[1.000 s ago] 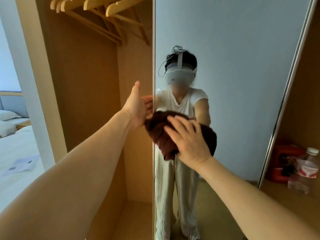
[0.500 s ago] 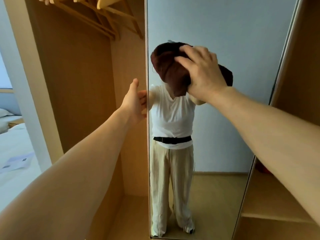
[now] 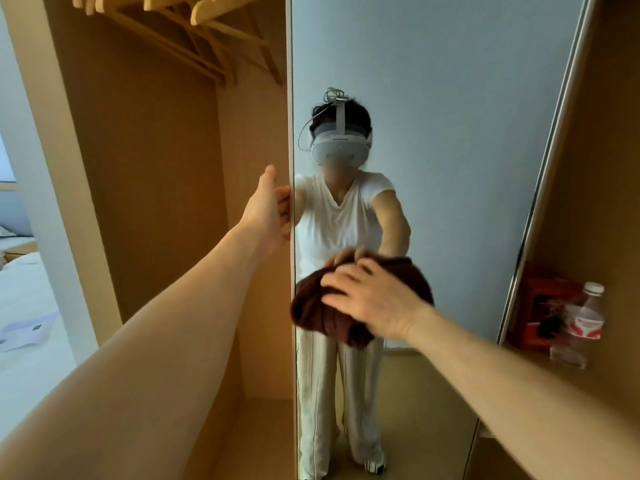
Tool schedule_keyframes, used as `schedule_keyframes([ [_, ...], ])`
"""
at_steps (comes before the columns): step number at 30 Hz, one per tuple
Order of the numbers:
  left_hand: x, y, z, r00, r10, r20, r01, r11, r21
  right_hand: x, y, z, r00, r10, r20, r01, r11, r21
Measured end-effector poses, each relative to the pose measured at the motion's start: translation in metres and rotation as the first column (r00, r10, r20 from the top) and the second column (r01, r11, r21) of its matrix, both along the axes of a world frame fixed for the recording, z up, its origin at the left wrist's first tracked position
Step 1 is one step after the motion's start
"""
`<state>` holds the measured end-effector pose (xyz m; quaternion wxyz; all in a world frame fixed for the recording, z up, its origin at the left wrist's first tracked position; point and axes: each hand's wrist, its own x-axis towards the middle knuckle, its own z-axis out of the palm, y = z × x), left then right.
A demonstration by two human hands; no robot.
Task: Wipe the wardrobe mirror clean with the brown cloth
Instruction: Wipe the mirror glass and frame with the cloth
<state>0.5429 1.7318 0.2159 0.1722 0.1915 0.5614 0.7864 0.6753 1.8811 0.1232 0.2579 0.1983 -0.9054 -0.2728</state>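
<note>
Brown cloth (image 3: 322,313), bunched into a soft wad, is pressed against the tall wardrobe mirror (image 3: 450,168) by the spread fingers of the right hand (image 3: 374,299), near the glass's left edge, so that pressure is carried across the wad. That edge is gripped by the left hand (image 3: 266,213), fingers wrapped round it, apparently to steady the door. Pale wooden hangers (image 3: 207,15) are hung in the open bay; a clear plastic bottle (image 3: 581,320) is kept on the right shelf.
</note>
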Motion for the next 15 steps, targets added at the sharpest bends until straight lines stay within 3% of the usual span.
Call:
schedule_keyframes([
  [3, -0.001, 0.001, 0.000, 1.000, -0.008, 0.014, 0.007, 1.000, 0.010, 0.000, 0.010, 0.069, 0.979, -0.036, -0.200, 0.039, 0.999, 0.008],
  [5, -0.005, 0.003, -0.001, 1.000, 0.009, 0.026, -0.010, 1.000, 0.025, -0.002, 0.014, 0.119, 0.921, -0.073, -0.382, 0.037, 0.994, -0.102],
  [8, -0.006, 0.005, -0.005, 0.999, 0.027, 0.036, -0.027, 1.000, 0.014, -0.010, 0.012, 0.164, 0.838, -0.184, -0.514, -0.002, 0.941, -0.340],
  [12, -0.005, 0.004, -0.008, 0.999, 0.044, 0.024, -0.045, 0.999, 0.011, -0.021, 0.006, 0.121, 0.760, -0.223, -0.610, -0.087, 0.896, -0.436],
  [15, -0.001, 0.008, -0.007, 0.998, 0.066, -0.006, -0.066, 0.997, 0.038, -0.019, 0.005, 0.044, 0.825, -0.136, -0.549, -0.091, 0.926, -0.366],
])
